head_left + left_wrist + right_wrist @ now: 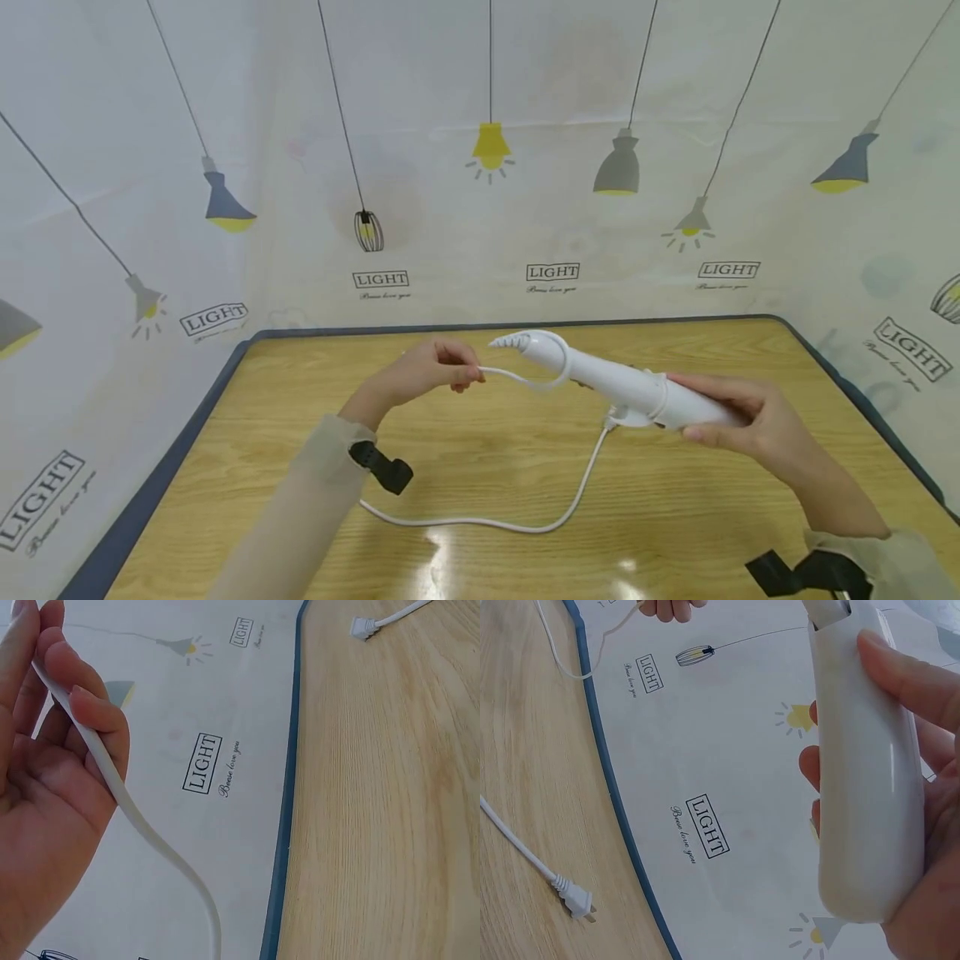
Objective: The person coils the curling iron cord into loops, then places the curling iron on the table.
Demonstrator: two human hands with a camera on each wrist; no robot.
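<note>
A long white handheld appliance point(637, 387) with a rounded end is tilted above the table, its ribbed cord sleeve pointing left. My right hand point(757, 417) grips its rounded end; the right wrist view shows the thumb on one side of the white body point(870, 780) and fingertips round the other. To the left, my left hand point(438, 365) pinches the white power cord point(510, 375) between thumb and fingers. One loop of that cord goes round the appliance near its sleeve. The two-prong plug point(576, 900) lies on the table, partly behind the appliance in the head view.
The wood-grain table point(300, 400) has a dark blue border point(450, 329). Slack cord point(495, 523) curves across its front half and passes behind my left forearm. A pale cloth wall point(435, 108) printed with lamps stands round the back and sides. Both wrists wear black straps.
</note>
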